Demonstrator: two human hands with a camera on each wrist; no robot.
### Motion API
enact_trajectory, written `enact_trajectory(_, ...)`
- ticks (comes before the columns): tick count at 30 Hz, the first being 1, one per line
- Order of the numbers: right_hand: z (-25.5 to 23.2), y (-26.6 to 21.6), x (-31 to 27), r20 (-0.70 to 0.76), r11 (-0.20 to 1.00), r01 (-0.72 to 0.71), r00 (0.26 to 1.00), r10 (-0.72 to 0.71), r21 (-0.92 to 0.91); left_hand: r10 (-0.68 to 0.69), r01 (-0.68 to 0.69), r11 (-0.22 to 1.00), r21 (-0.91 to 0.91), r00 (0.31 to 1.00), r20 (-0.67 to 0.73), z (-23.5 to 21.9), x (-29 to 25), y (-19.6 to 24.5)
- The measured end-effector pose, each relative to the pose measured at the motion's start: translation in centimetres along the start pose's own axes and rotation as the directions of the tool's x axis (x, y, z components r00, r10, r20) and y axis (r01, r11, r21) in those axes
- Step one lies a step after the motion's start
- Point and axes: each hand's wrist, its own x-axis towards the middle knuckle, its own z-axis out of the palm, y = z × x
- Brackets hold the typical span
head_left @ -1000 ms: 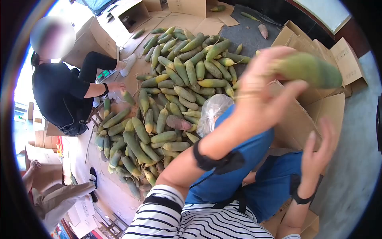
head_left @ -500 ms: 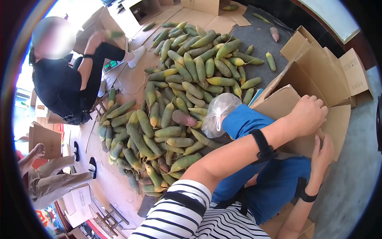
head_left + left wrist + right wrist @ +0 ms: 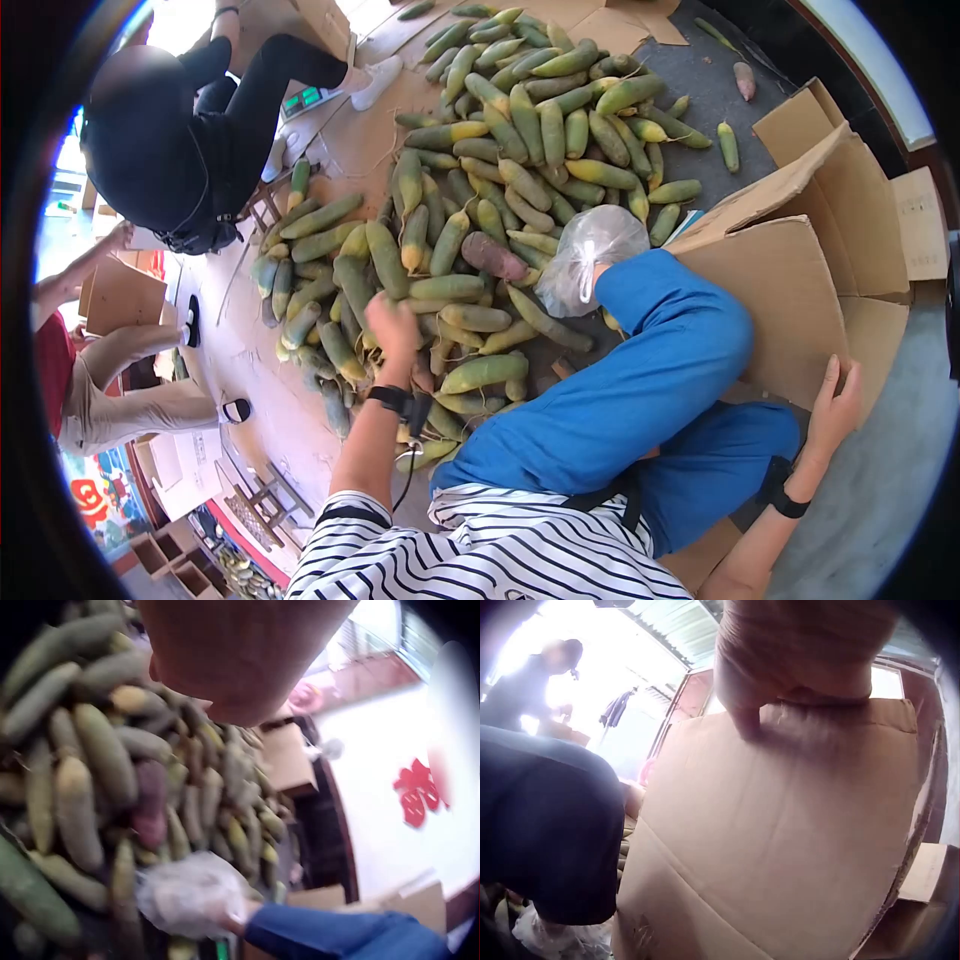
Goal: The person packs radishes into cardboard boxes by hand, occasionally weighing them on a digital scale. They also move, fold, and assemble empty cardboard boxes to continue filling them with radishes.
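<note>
My left hand (image 3: 393, 335), blurred, reaches low over a heap of green radishes (image 3: 480, 373), and no radish shows in its grasp. In the left wrist view the hand (image 3: 240, 667) covers the top, its fingertips mostly hidden, with radishes below. A reddish-purple radish (image 3: 493, 257) lies among the green ones. At the right, my right hand (image 3: 835, 405) holds the flap edge of an open cardboard box (image 3: 775, 290). The right wrist view shows its thumb (image 3: 748, 724) against the near face of the flap (image 3: 780, 810); the fingers behind are hidden. The box's inside is mostly hidden.
My blue-trousered leg (image 3: 620, 340) lies between heap and box, a clear plastic bag (image 3: 595, 255) over its foot. A person in black (image 3: 150, 140) sits at the far left by a scale (image 3: 302, 100). Another person's legs (image 3: 140, 390) show at left. More cardboard (image 3: 920, 225) stands right.
A second ago my left hand carried a green radish toward the box; half a second ago it was over the box. It has since swung left to the heap. My right hand stays at the flap.
</note>
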Motion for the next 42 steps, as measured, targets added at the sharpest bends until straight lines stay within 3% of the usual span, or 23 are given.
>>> enact_trajectory(1, 0.1, -0.2, 0.1, -0.029, 1.0, 0.014, 0.999, -0.015, -0.027, -0.115, 0.122, 0.985, 0.12, 0.992, -0.057, 0.2, 0.4, -4.8)
enact_trajectory(2, 0.2, -0.4, 0.4, -0.059, 0.998, 0.028, 0.998, -0.031, -0.056, -0.333, 0.331, 0.931, 0.156, 0.943, -0.01, -0.4, 1.0, -7.6)
enact_trajectory(3, 0.2, -0.5, 0.6, -0.055, 0.997, 0.038, 0.998, -0.041, -0.063, -0.438, 0.434, 0.889, 0.143, 0.899, -0.01, -0.7, 1.1, -10.2)
enact_trajectory(7, 0.4, -0.2, 1.4, -0.06, 0.995, 0.061, 0.996, -0.066, -0.084, -0.503, 0.498, 0.864, 0.071, 0.855, 0.126, 1.6, 1.4, -17.7)
enact_trajectory(8, 0.4, 0.0, 1.6, -0.06, 0.992, 0.073, 0.995, -0.08, -0.103, -0.513, 0.533, 0.846, 0.025, 0.8, 0.312, 3.6, 2.2, -21.1)
enact_trajectory(9, 0.4, 0.3, 1.6, -0.058, 0.99, 0.084, 0.994, -0.091, -0.112, -0.521, 0.543, 0.839, 0.022, 0.792, 0.318, 4.4, 2.1, -21.3)
enact_trajectory(11, 0.4, 0.3, 1.6, -0.07, 0.989, 0.083, 0.993, -0.093, -0.124, -0.579, 0.7, 0.694, -0.168, 0.681, 0.448, 5.9, 1.5, -21.0)
enact_trajectory(12, 0.5, 0.3, 1.6, -0.074, 0.988, 0.09, 0.992, -0.1, -0.128, -0.58, 0.704, 0.689, -0.174, 0.678, 0.451, 6.3, 1.0, -20.8)
enact_trajectory(15, 0.2, -0.5, 1.6, -0.066, 0.992, 0.07, 0.995, -0.077, -0.101, -0.608, 0.718, 0.472, -0.511, 0.685, 0.402, 7.7, -1.2, -19.2)
enact_trajectory(17, 0.0, -0.8, 1.7, 0.005, 1.0, 0.02, 1.0, -0.02, -0.012, -0.662, 0.74, 0.546, -0.394, 0.669, 0.338, 3.9, -1.0, -12.6)
enact_trajectory(19, 0.0, -0.8, 1.5, -0.006, 1.0, 0.021, 1.0, -0.021, 0.004, -0.661, 0.784, 0.398, -0.477, 0.605, 0.444, 1.7, -1.4, -9.9)
enact_trajectory(20, 0.1, -0.7, 1.5, -0.008, 0.999, 0.032, 0.999, -0.032, 0.02, -0.651, 0.774, 0.408, -0.484, 0.619, 0.44, 0.8, -2.1, -9.5)
enact_trajectory(21, 0.3, -0.6, 1.5, -0.02, 0.999, 0.021, 1.0, -0.02, 0.029, -0.502, 0.726, 0.44, -0.528, 0.686, 0.526, -0.4, -3.1, -9.0)
enact_trajectory(23, 0.5, 0.0, 1.4, -0.036, 0.996, 0.06, 0.997, -0.063, -0.073, -0.453, 0.838, 0.177, -0.516, 0.535, 0.713, -1.6, -4.3, -7.1)
enact_trajectory(25, 0.6, -0.1, 1.3, -0.066, 0.989, 0.089, 0.993, -0.098, -0.121, -0.356, 0.842, 0.142, -0.52, 0.533, 0.767, -3.5, -6.5, -4.2)
enact_trajectory(26, 0.7, -0.2, 1.2, -0.08, 0.977, 0.128, 0.986, -0.144, -0.172, -0.301, 0.832, 0.144, -0.536, 0.553, 0.777, -5.6, -7.1, -0.9)
enact_trajectory(29, 1.0, -0.1, 1.2, -0.138, 0.969, 0.154, 0.974, -0.182, -0.193, -0.188, 0.802, 0.35, -0.484, 0.566, 0.803, -8.7, -8.0, 5.7)
enact_trajectory(32, 0.7, -0.7, 1.2, -0.162, 0.974, 0.161, 0.969, -0.187, -0.157, 0.204, 0.686, 0.442, -0.578, 0.55, 0.81, -11.6, -5.9, 14.0)
enact_trajectory(34, 0.7, -0.6, 1.0, -0.186, 0.969, 0.175, 0.961, -0.207, -0.175, 0.366, 0.523, 0.562, -0.641, 0.538, 0.759, -13.3, -4.5, 20.7)
enact_trajectory(36, 0.6, -0.9, 0.9, -0.205, 0.973, 0.174, 0.957, -0.203, -0.153, 0.541, 0.435, 0.504, -0.746, 0.514, 0.665, -14.2, -4.0, 27.5)
enact_trajectory(38, 0.2, -1.4, 0.6, -0.212, 0.972, 0.187, 0.953, -0.215, -0.144, 0.695, 0.202, 0.521, -0.829, 0.463, 0.55, -14.0, -3.6, 33.9)
enact_trajectory(40, 0.0, -1.6, 0.4, -0.222, 0.972, 0.182, 0.952, -0.211, -0.146, 0.842, -0.152, 0.371, -0.916, 0.47, 0.263, -13.6, -4.4, 40.1)
enact_trajectory(42, 0.0, -1.5, 0.2, -0.215, 0.971, 0.183, 0.953, -0.214, -0.155, 0.898, -0.282, 0.173, -0.944, 0.438, 0.033, -12.2, -5.8, 45.6)
